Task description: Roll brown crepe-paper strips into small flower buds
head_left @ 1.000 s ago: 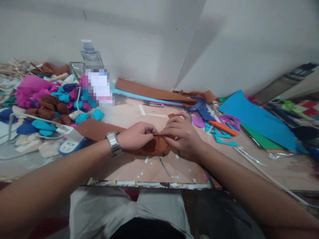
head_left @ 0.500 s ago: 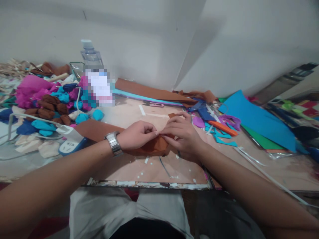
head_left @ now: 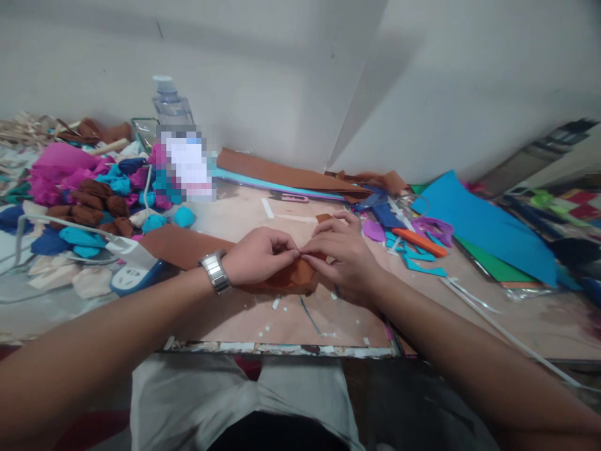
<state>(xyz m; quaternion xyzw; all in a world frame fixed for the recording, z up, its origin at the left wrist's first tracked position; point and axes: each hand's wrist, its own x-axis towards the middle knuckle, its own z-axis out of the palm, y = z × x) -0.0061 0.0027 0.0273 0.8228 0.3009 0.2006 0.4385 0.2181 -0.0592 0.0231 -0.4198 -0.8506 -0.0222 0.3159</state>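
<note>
A long strip of brown paper (head_left: pixel 185 246) lies across the table in front of me, its material not certain, with its near end bunched up under both hands. My left hand (head_left: pixel 258 255), with a metal watch at the wrist, pinches the folded brown edge between thumb and forefinger. Right against it, my right hand (head_left: pixel 342 250) pinches the same edge, its other fingers spread over the top. The two thumb tips nearly meet. What lies beneath my right palm is hidden.
Crumpled coloured bundles (head_left: pixel 89 203) heap at the left, beside a power strip (head_left: pixel 136 275). A bottle (head_left: pixel 171 103) stands behind a blurred phone (head_left: pixel 188 166). On the right lie an orange cutter (head_left: pixel 420 242), purple scissors (head_left: pixel 434 228) and blue sheets (head_left: pixel 488 225).
Both hands stay in nearly the same place. The left thumb and the right fingertips have shifted slightly at the brown edge.
</note>
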